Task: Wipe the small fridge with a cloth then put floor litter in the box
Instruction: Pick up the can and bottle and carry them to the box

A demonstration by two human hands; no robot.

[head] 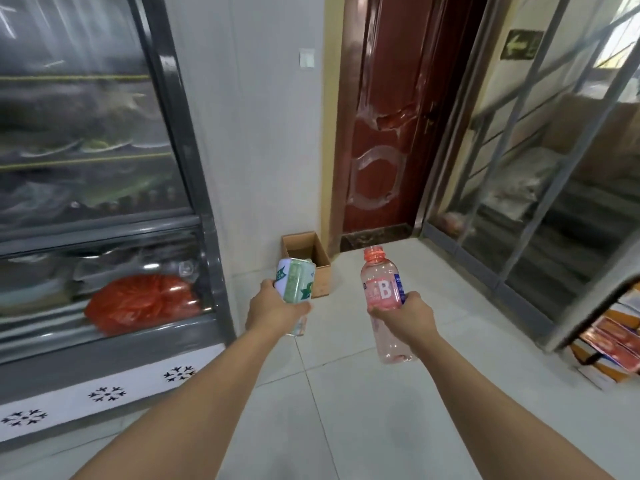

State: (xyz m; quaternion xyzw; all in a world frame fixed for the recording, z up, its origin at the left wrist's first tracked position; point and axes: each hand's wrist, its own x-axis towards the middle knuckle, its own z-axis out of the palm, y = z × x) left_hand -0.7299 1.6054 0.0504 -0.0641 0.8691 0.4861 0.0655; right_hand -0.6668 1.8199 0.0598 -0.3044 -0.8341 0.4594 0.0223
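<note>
Fingers point(300, 308) of left hand point(273, 311): curled round a green-and-white can point(295, 284), gripping it at mid-body; can tilted, top end pointing far and slightly right, lower end showing below the hand. Fingers of right hand point(407, 315): wrapped round a clear pink bottle point(382, 292), gripping just below its label; bottle nearly upright, pink cap far and up, base near and down, large white letter B on the label. Both arms stretched forward, hands level with each other and apart, can to the left, bottle to the right.

Cardboard box point(320, 271): open-topped, on the floor at the far wall, just beyond the can and partly hidden by it; contents too dim to tell. Standing beside a white wall, immediately left of a yellow door frame.

Glass-fronted display fridge point(104, 188): left of scene, grey frame, white base panel with black snowflake marks; red bag point(142, 303) on the lowest shelf, blurred goods on shelves above.

Red-brown door point(391, 133): far centre, closed, covered in peeling clear film.

Metal-framed glass partition point(526, 174): right of scene, running from the door toward the near right.

Stacked orange and red packages point(613, 341): near right edge, on the floor.

Floor point(363, 410): pale tiles with thin grout lines.
</note>
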